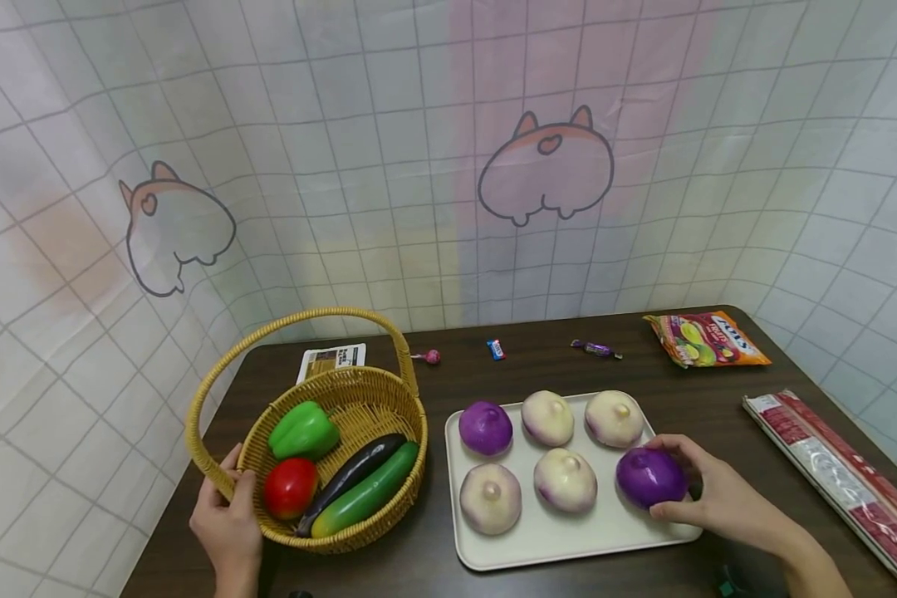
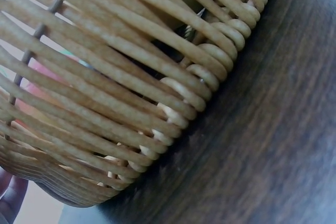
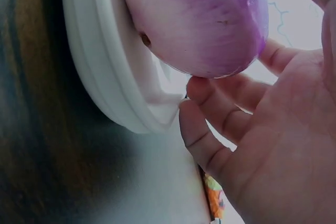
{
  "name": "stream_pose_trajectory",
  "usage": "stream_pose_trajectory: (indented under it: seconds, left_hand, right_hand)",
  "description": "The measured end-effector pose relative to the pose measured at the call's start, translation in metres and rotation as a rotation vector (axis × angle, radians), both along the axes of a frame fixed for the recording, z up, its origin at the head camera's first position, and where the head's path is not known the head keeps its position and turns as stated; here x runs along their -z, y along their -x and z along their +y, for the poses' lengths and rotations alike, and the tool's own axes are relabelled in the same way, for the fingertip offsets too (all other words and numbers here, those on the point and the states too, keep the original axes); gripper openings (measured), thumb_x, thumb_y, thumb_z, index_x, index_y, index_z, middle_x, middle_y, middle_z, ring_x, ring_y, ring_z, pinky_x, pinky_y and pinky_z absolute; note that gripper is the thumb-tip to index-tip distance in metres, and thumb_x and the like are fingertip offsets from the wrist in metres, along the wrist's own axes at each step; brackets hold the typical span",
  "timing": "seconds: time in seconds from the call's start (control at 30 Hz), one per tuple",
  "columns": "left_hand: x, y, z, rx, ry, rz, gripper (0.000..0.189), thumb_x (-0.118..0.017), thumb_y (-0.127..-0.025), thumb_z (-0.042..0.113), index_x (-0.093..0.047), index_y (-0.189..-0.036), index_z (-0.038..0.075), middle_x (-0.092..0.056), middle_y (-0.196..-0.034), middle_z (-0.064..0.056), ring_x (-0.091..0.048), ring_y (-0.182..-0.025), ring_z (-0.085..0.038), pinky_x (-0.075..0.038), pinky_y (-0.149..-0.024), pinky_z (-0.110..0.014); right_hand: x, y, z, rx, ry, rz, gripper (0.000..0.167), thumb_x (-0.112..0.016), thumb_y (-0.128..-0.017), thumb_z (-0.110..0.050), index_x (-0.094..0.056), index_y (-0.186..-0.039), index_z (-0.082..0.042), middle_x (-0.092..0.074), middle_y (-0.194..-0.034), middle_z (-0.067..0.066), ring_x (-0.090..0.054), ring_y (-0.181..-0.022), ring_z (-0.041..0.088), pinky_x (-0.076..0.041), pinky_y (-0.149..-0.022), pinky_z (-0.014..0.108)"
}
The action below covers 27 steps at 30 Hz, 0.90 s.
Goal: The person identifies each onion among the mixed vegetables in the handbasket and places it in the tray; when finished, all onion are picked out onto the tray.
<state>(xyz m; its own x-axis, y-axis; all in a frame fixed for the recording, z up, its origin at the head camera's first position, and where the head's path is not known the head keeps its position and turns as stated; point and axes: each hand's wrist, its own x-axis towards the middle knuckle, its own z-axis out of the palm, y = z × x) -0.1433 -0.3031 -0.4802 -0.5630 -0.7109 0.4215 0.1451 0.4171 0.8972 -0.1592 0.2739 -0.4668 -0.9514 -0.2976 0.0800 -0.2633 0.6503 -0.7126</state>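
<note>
A cream tray (image 1: 575,544) holds two purple onions and several whitish ones with nubs on top. My right hand (image 1: 718,498) grips the purple onion (image 1: 650,477) at the tray's front right corner, thumb and fingers around its sides. Its pale, purple-streaked underside (image 3: 184,24) shows in the right wrist view, close to the tray. My left hand (image 1: 227,523) holds the left rim of a wicker basket (image 1: 366,536) by the foot of its handle. Inside lie a green bell pepper (image 1: 303,431), a tomato (image 1: 291,487), an eggplant (image 1: 355,477) and a cucumber (image 1: 370,490).
Behind the tray lie a lollipop (image 1: 432,357), two small wrapped candies and a candy bag (image 1: 710,339). A long red and silver package (image 1: 845,477) runs along the right table edge. A printed card (image 1: 332,360) lies behind the basket. Grid-patterned curtains enclose the table.
</note>
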Motion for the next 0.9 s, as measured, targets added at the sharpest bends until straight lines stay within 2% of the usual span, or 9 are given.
stream_pose_trajectory:
  seconds: [0.13, 0.37, 0.43, 0.53, 0.63, 0.73, 0.83, 0.9]
  left_hand:
    - [-0.001, -0.003, -0.001, -0.01, -0.006, -0.014, 0.014, -0.064, -0.09, 0.007, -0.069, -0.094, -0.006, -0.069, -0.12, -0.003, -0.059, -0.095, 0.001, -0.04, -0.075, -0.01]
    - [0.0, -0.004, -0.001, -0.034, 0.022, -0.013, 0.012, -0.065, -0.09, 0.006, -0.07, -0.094, -0.004, -0.07, -0.118, -0.006, -0.058, -0.094, 0.001, -0.039, -0.077, -0.012]
    - [0.001, -0.003, 0.0, -0.032, 0.022, 0.004, 0.012, -0.065, -0.089, 0.005, -0.069, -0.092, -0.006, -0.069, -0.118, -0.007, -0.059, -0.096, 0.001, -0.04, -0.079, -0.012]
    - [0.001, -0.002, -0.001, -0.034, 0.059, 0.047, 0.009, -0.065, -0.087, 0.001, -0.066, -0.088, -0.008, -0.068, -0.119, -0.008, -0.06, -0.099, -0.001, -0.042, -0.08, -0.011]
    - [0.0, -0.002, -0.002, -0.046, 0.135, 0.099, 0.008, -0.068, -0.083, -0.003, -0.064, -0.086, -0.01, -0.065, -0.12, -0.007, -0.06, -0.103, -0.007, -0.044, -0.077, -0.01]
    - [-0.002, -0.002, -0.004, -0.053, 0.189, 0.133, 0.015, -0.07, -0.08, -0.005, -0.06, -0.089, -0.012, -0.06, -0.12, -0.001, -0.057, -0.106, -0.011, -0.044, -0.076, -0.01]
    - [-0.007, -0.005, -0.001, -0.052, 0.184, 0.145, 0.026, -0.069, -0.079, -0.002, -0.056, -0.1, -0.011, -0.051, -0.127, 0.007, -0.051, -0.113, -0.011, -0.042, -0.081, -0.012]
    - [-0.012, -0.007, 0.004, -0.039, 0.192, 0.177, 0.033, -0.068, -0.079, 0.0, -0.054, -0.109, -0.007, -0.046, -0.136, 0.004, -0.045, -0.121, -0.014, -0.04, -0.087, -0.017]
  right_hand:
    - [0.001, -0.001, 0.001, -0.029, 0.015, 0.016, 0.072, -0.086, -0.073, -0.031, -0.047, -0.132, -0.017, -0.051, -0.131, 0.011, -0.054, -0.104, 0.011, -0.048, -0.078, 0.028]
    - [0.003, 0.001, 0.003, -0.086, 0.029, 0.08, 0.072, -0.086, -0.073, -0.029, -0.05, -0.135, -0.022, -0.053, -0.129, 0.001, -0.055, -0.106, 0.004, -0.047, -0.085, 0.026]
    - [0.003, 0.002, 0.004, -0.098, 0.033, 0.09, 0.073, -0.086, -0.073, -0.029, -0.051, -0.136, -0.021, -0.054, -0.129, 0.001, -0.055, -0.107, 0.003, -0.048, -0.086, 0.026]
    - [0.003, 0.003, 0.005, -0.104, 0.022, 0.091, 0.073, -0.086, -0.074, -0.029, -0.051, -0.137, -0.018, -0.056, -0.131, 0.005, -0.056, -0.111, 0.007, -0.048, -0.087, 0.025]
    - [0.002, 0.003, 0.007, -0.102, 0.006, 0.072, 0.075, -0.085, -0.075, -0.03, -0.048, -0.139, -0.013, -0.054, -0.136, 0.011, -0.057, -0.117, 0.021, -0.047, -0.089, 0.025]
    - [0.0, 0.002, 0.007, -0.078, -0.004, 0.041, 0.077, -0.084, -0.075, -0.032, -0.047, -0.14, -0.012, -0.053, -0.139, 0.012, -0.056, -0.118, 0.025, -0.047, -0.089, 0.025]
    - [-0.003, -0.001, 0.008, -0.056, -0.001, 0.058, 0.076, -0.083, -0.077, -0.031, -0.046, -0.141, -0.013, -0.054, -0.136, 0.01, -0.058, -0.112, 0.015, -0.048, -0.086, 0.027]
    - [-0.009, -0.004, 0.01, -0.018, 0.015, 0.106, 0.071, -0.082, -0.079, -0.027, -0.048, -0.14, -0.014, -0.056, -0.132, 0.007, -0.059, -0.106, 0.009, -0.05, -0.083, 0.028]
